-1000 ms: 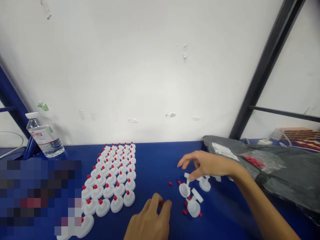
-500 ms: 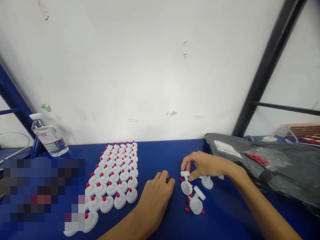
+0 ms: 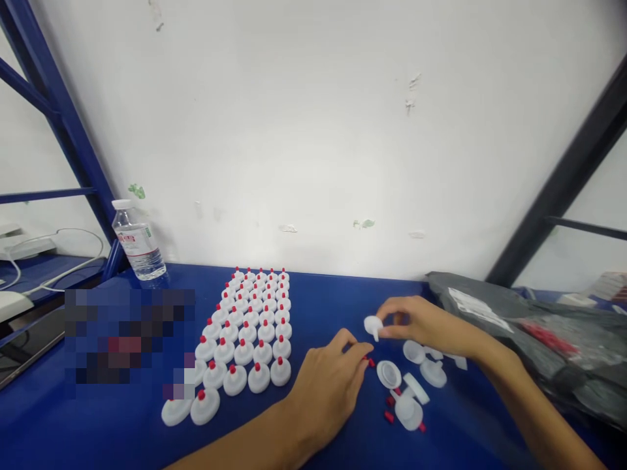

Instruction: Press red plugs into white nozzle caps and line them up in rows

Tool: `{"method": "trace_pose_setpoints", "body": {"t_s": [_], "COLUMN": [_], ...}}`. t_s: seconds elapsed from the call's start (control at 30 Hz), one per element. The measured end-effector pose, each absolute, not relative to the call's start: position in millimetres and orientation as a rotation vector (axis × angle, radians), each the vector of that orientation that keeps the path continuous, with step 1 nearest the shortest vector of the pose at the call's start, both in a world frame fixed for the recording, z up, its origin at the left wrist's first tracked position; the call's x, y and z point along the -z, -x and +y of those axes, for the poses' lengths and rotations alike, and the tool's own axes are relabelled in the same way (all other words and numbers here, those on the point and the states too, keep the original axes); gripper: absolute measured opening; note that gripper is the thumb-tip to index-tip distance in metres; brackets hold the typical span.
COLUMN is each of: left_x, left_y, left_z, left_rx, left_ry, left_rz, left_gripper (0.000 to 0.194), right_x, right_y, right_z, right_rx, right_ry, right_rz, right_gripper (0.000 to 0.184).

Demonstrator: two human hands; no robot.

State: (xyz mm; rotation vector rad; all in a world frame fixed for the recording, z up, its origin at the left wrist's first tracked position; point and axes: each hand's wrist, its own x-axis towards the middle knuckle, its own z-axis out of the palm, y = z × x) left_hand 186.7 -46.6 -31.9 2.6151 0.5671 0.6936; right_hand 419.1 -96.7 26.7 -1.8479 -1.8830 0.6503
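Observation:
My right hand (image 3: 426,321) pinches a small white cap (image 3: 373,324) and holds it a little above the blue table (image 3: 323,307). My left hand (image 3: 330,385) rests on the table just left of it, fingertips pinched on a tiny red plug (image 3: 368,360). Loose white caps (image 3: 389,374) and several red plugs (image 3: 389,416) lie below and to the right of both hands. To the left, several rows of white caps with red plugs (image 3: 249,329) stand in a neat grid.
A water bottle (image 3: 134,241) stands at the back left by a blue frame post (image 3: 63,124). A grey plastic bag (image 3: 529,333) with red parts lies at the right under a black strut. The white wall runs close behind the table. Cables lie far left.
My right hand has lifted a white cap off the table. My left hand has slid forward and right to the red plugs. The view has swung left.

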Motion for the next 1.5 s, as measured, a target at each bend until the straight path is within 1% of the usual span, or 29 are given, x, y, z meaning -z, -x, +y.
{"method": "trace_pose_setpoints", "body": {"t_s": [0.13,0.23,0.33,0.47,0.53,0.63,0.73,0.93,1.3,1.5], "left_x": [29,22,16,16,17,16,11,1,3,4], "left_y": [-187,-189,-191,-192,-192,-191,-190,-189,-186,-187], "left_z": [-46,-44,-42,-39,-38,-36,-34,-32,-35,-37], "left_rx": [-0.799,-0.786,-0.787,-0.816,-0.829,-0.892,-0.978,-1.04,-0.948,-0.993], "left_ry": [-2.272,-2.015,-1.846,-1.702,-1.649,-1.594,-1.551,-1.515,-1.608,-1.606], "left_rz": [0.575,0.643,0.719,0.71,0.686,0.675,0.672,0.671,0.727,0.678], "left_gripper": [0.022,0.02,0.019,0.017,0.018,0.02,0.019,0.02,0.022,0.016], "right_x": [-31,-34,-34,-33,-33,-37,-42,-44,-40,-39], "right_y": [-415,-408,-402,-400,-399,-394,-390,-387,-383,-382], "right_z": [-96,-95,-94,-93,-92,-91,-92,-96,-95,-95], "right_rx": [-0.544,-0.478,-0.434,-0.486,-0.545,-0.694,-0.812,-0.834,-0.89,-0.918], "right_ry": [1.799,1.774,1.726,1.666,1.603,1.487,1.455,1.422,1.416,1.414], "right_rz": [-1.788,-1.726,-1.721,-1.675,-1.596,-1.482,-1.482,-1.547,-1.568,-1.57], "right_gripper": [0.029,0.034,0.035,0.031,0.033,0.039,0.047,0.04,0.042,0.042]}}
